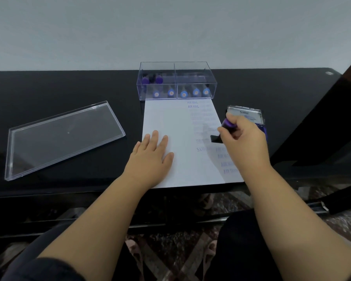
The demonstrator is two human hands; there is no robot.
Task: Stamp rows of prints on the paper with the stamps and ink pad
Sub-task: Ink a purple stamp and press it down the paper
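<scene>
Our left hand (pixel 153 152) lies flat, fingers straight, pressing the paper (pixel 176 126) onto the black table (pixel 69 94). Our right hand (pixel 242 138) reaches in from the right, fingers curled round a purple-handled stamp (pixel 226 128) whose black base meets the paper's right side. The open ink pad (pixel 246 114) sits just behind it.

Bare forearms, dark trousers (pixel 241 250), and light strappy sandals (pixel 210 249) on the feet.

Black table (pixel 69 88), paper (pixel 170 118), clear stamp box (pixel 176 82), lid (pixel 63 136), ink pad (pixel 245 113)
</scene>
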